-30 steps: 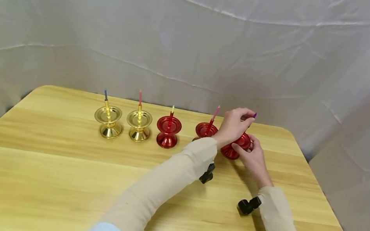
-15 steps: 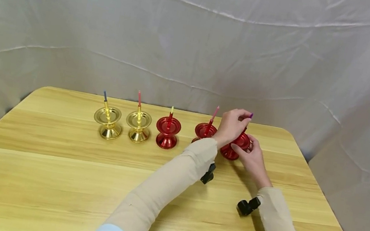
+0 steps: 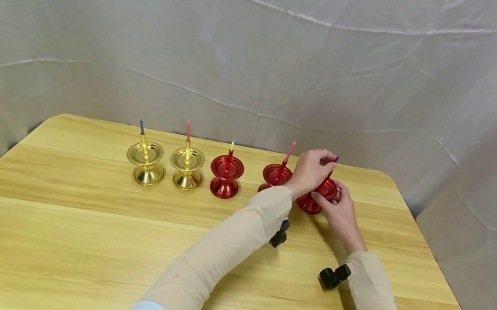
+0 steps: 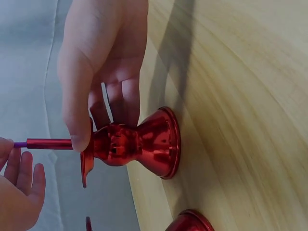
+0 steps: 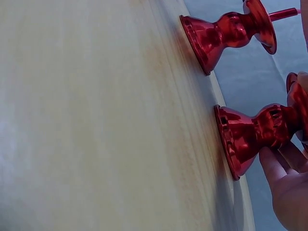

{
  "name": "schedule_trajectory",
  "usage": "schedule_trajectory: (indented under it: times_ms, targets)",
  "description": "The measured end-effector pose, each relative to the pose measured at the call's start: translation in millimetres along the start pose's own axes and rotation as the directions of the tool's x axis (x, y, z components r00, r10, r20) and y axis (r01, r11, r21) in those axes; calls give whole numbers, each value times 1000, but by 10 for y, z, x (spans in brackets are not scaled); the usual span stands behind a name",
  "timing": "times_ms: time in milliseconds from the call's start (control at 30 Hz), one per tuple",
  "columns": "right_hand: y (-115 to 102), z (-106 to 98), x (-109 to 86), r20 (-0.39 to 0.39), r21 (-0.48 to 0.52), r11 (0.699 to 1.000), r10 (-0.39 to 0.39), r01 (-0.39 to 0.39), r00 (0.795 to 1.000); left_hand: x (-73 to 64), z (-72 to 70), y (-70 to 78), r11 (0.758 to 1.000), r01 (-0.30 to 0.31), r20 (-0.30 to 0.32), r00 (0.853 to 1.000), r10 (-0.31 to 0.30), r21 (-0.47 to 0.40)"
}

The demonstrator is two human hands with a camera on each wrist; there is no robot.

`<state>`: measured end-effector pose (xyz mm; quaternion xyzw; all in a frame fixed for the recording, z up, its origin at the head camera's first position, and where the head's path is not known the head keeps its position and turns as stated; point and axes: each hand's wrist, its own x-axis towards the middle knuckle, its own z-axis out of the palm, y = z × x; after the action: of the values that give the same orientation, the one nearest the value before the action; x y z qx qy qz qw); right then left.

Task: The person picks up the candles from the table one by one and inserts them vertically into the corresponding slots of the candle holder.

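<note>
My left hand (image 3: pixel 310 171) pinches a thin purple candle (image 4: pixel 20 144) at the mouth of the upright tube on the rightmost red candle holder (image 4: pixel 122 147). Only a short purple length shows between fingertips and tube. The right hand (image 3: pixel 342 216) holds that same holder, thumb on its dish rim and fingers behind its stem; its base stands on the table. Just left of it is another red candle holder (image 5: pixel 233 30) with a pink candle (image 3: pixel 290 150), partly hidden by my left hand in the head view.
Further left along the wooden table (image 3: pixel 73 247) stand a red holder (image 3: pixel 224 188) with a yellow candle, a gold holder (image 3: pixel 186 180) with a pink-red candle and a gold holder (image 3: pixel 149 175) with a blue candle. A grey cloth (image 3: pixel 261 61) hangs behind.
The left hand and the purple candle have shifted slightly down and to the left, toward the tube. My right hand has stayed in place on the red holder.
</note>
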<state>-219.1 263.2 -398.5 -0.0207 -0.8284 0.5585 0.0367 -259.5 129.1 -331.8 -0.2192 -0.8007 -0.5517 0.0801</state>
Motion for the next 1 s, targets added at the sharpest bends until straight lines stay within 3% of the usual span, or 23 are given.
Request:
schedule_trajectory:
  times_ms: [367,500,600,700,800,1000]
  targets:
    - [8,7,22,16,-6,1000,22,-22,1000,-84,-69,-77,996,56,17,998,-55,-69]
    - [2,-1,24,19,-8,999,35,-34,999,-179,-79,-62,996,74,70,995,-71,-50]
    - [-6,-8,23,18,-9,999,32,-32,999,-278,-96,-24,998,63,135,989,-67,29]
    - [-8,-16,20,9,12,1000,17,-17,1000,-393,-132,15,994,37,204,977,-56,99]
    - [-6,-28,13,19,40,999,11,-11,1000,-528,-210,45,994,17,274,961,-48,112]
    - [-6,-60,0,42,41,999,17,-19,999,-847,-538,96,993,-15,384,923,-30,115]
